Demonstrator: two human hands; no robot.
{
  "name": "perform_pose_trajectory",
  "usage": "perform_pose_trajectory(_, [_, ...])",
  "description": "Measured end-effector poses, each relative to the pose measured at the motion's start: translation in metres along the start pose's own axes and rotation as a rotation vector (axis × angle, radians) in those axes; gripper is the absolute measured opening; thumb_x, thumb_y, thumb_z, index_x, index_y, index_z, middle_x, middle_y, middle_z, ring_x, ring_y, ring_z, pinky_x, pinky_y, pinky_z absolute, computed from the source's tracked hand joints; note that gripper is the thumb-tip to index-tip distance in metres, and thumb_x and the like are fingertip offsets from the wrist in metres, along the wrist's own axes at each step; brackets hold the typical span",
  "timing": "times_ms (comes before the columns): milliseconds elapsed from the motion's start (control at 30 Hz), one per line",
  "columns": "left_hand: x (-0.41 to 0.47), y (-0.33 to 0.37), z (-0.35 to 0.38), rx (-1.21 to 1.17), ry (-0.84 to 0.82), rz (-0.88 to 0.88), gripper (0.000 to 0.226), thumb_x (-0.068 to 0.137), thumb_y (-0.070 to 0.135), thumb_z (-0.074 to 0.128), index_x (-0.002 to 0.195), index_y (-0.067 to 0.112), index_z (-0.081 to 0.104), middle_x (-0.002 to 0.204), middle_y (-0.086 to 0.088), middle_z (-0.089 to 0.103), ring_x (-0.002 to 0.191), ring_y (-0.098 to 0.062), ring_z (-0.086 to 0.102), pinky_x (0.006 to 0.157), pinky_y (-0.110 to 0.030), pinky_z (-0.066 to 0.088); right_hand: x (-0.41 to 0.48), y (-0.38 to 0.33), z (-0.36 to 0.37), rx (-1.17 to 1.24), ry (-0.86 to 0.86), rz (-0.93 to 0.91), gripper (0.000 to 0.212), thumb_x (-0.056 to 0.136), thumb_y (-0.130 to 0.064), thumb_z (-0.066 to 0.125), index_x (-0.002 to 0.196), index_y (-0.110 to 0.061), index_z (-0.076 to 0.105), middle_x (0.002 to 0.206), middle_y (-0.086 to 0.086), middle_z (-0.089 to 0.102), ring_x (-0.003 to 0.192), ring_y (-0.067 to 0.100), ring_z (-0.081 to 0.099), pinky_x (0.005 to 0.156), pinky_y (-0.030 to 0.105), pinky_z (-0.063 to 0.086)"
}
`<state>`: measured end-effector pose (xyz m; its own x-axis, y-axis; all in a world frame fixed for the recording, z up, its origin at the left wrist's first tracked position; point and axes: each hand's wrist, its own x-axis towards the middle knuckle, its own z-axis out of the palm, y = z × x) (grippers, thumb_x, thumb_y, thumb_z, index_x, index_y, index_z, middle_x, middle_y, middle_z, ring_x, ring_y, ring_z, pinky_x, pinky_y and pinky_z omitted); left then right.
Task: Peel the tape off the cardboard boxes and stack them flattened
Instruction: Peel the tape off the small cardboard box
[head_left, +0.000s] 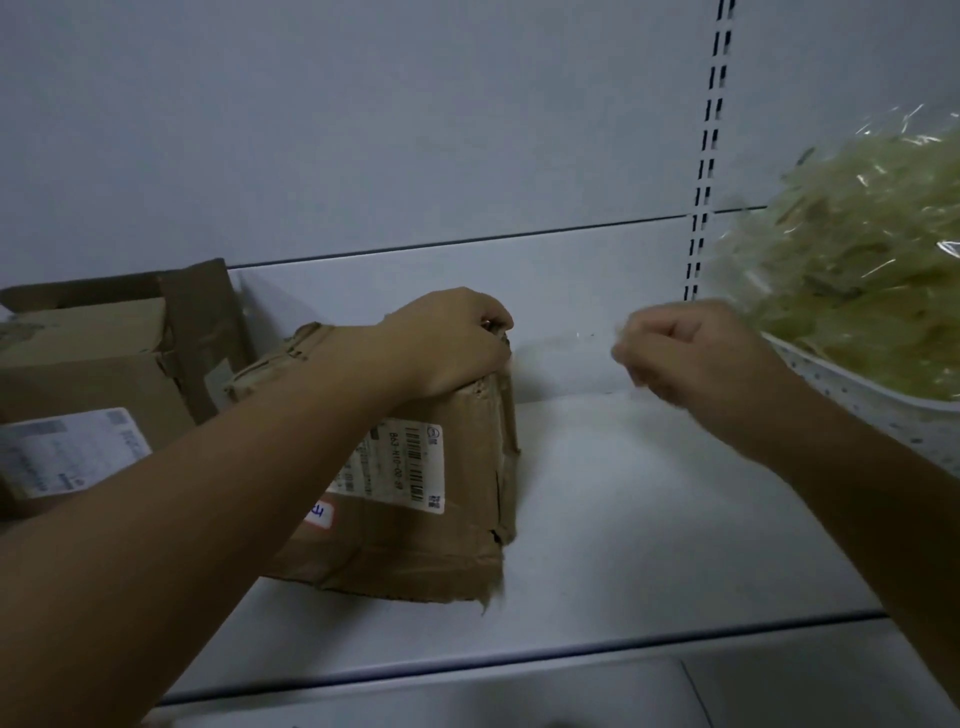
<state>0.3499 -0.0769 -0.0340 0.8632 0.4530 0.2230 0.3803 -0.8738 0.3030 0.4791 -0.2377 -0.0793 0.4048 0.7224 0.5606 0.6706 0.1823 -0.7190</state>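
A worn brown cardboard box (415, 540) with a white shipping label (410, 467) stands on the white shelf (649, 519). My left hand (447, 343) presses down on the box's top right corner, fingers curled over the edge. My right hand (691, 353) hovers to the right of the box, fingers pinched together and blurred. A thin clear strip of tape (561, 340) seems to stretch between the box corner and my right hand, though it is faint.
More cardboard boxes (104, 374) sit at the left, one with a label. At the right, a white perforated basket (883, 410) holds a heap of crumpled clear tape (857, 260). A slotted shelf upright (706, 156) runs up the back wall.
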Motion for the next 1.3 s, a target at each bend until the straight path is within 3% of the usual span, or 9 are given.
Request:
perform_pose_trajectory(300, [-0.009, 0.016, -0.019, -0.191, 0.361, 0.255, 0.031, 0.092, 0.019, 0.052, 0.12, 0.032, 0.056, 0.122, 0.009, 0.061, 0.105, -0.006, 0.058, 0.091, -0.022, 0.046, 0.01, -0.006, -0.015, 0.238, 0.019, 0.099, 0.01, 0.088, -0.012, 0.06, 0.08, -0.01, 0.065, 0.053, -0.004, 0.062, 0.05, 0.009, 0.06, 0.044, 0.017, 0.044])
perform_pose_trajectory(367, [-0.01, 0.027, -0.043, -0.558, 0.054, 0.346, 0.053, 0.082, 0.021, 0.067, 0.124, 0.045, 0.048, 0.13, 0.014, 0.052, 0.11, -0.003, 0.057, 0.093, -0.026, 0.05, 0.012, -0.015, -0.022, 0.16, 0.045, 0.081, 0.008, 0.085, -0.014, 0.064, 0.078, -0.015, 0.066, 0.054, -0.003, 0.062, 0.052, 0.009, 0.062, 0.044, 0.018, 0.044])
perform_pose_trajectory(467, [-0.009, 0.057, -0.055, -0.522, -0.239, 0.465, 0.07, 0.066, 0.045, 0.077, 0.124, 0.061, 0.04, 0.129, 0.022, 0.05, 0.111, 0.0, 0.058, 0.084, -0.02, 0.053, 0.014, -0.033, -0.032, 0.037, 0.108, 0.044, 0.006, 0.08, -0.018, 0.07, 0.076, -0.021, 0.066, 0.055, -0.004, 0.062, 0.053, 0.011, 0.063, 0.048, 0.024, 0.048])
perform_pose_trajectory(567, [0.011, 0.092, -0.051, -0.65, 0.077, 0.523, 0.018, 0.084, 0.028, 0.062, 0.101, 0.029, 0.069, 0.093, 0.008, 0.073, 0.084, -0.009, 0.07, 0.066, -0.023, 0.058, 0.014, -0.056, -0.06, -0.045, 0.274, -0.039, 0.013, 0.072, -0.019, 0.076, 0.081, -0.019, 0.067, 0.061, -0.002, 0.056, 0.055, 0.012, 0.053, 0.056, 0.031, 0.049])
perform_pose_trajectory(767, [0.067, 0.163, -0.029, -1.114, 0.155, 0.34, 0.02, 0.095, 0.012, 0.049, 0.086, 0.014, 0.067, 0.059, 0.004, 0.068, 0.052, -0.01, 0.065, 0.048, -0.019, 0.052, 0.004, -0.08, -0.146, -0.051, 0.493, -0.178, 0.047, 0.065, -0.007, 0.081, 0.104, -0.026, 0.062, 0.069, -0.003, 0.054, 0.063, 0.006, 0.054, 0.065, 0.018, 0.052])
perform_pose_trajectory(967, [0.123, 0.201, -0.005, -0.926, 0.254, 0.292, 0.021, 0.094, 0.016, 0.049, 0.102, 0.007, 0.066, 0.091, -0.005, 0.07, 0.074, -0.016, 0.062, 0.065, -0.028, 0.048, 0.016, -0.062, -0.214, -0.121, 0.785, -0.262, 0.023, 0.083, -0.001, 0.064, 0.095, -0.021, 0.066, 0.093, -0.002, 0.067, 0.088, 0.01, 0.062, 0.09, 0.028, 0.048])
perform_pose_trajectory(1100, [0.133, 0.204, 0.037, -0.375, 0.109, 0.398, 0.039, 0.099, 0.025, 0.036, 0.129, 0.006, 0.052, 0.124, -0.017, 0.06, 0.104, -0.029, 0.06, 0.09, -0.032, 0.044, 0.024, -0.009, -0.203, -0.921, 0.156, 0.073, 0.034, 0.096, -0.026, 0.046, 0.127, -0.015, 0.054, 0.126, 0.002, 0.059, 0.115, 0.014, 0.053, 0.097, 0.026, 0.037])
perform_pose_trajectory(1200, [0.138, 0.194, 0.049, -0.292, -0.026, 0.431, 0.042, 0.101, 0.027, 0.031, 0.132, 0.004, 0.048, 0.132, -0.019, 0.053, 0.117, -0.03, 0.053, 0.095, -0.031, 0.04, 0.013, 0.019, -0.188, -0.913, -0.031, 0.214, 0.036, 0.099, -0.033, 0.032, 0.122, -0.013, 0.052, 0.118, 0.007, 0.061, 0.11, 0.026, 0.055, 0.093, 0.036, 0.041])
perform_pose_trajectory(1300, [0.14, 0.177, 0.048, -0.44, -0.281, 0.385, 0.058, 0.094, 0.055, 0.03, 0.139, 0.02, 0.04, 0.141, -0.008, 0.047, 0.125, -0.024, 0.046, 0.102, -0.035, 0.036, 0.011, 0.028, -0.189, -0.82, -0.072, 0.273, 0.048, 0.1, -0.04, 0.025, 0.142, -0.018, 0.034, 0.148, 0.004, 0.039, 0.136, 0.018, 0.034, 0.11, 0.028, 0.021])
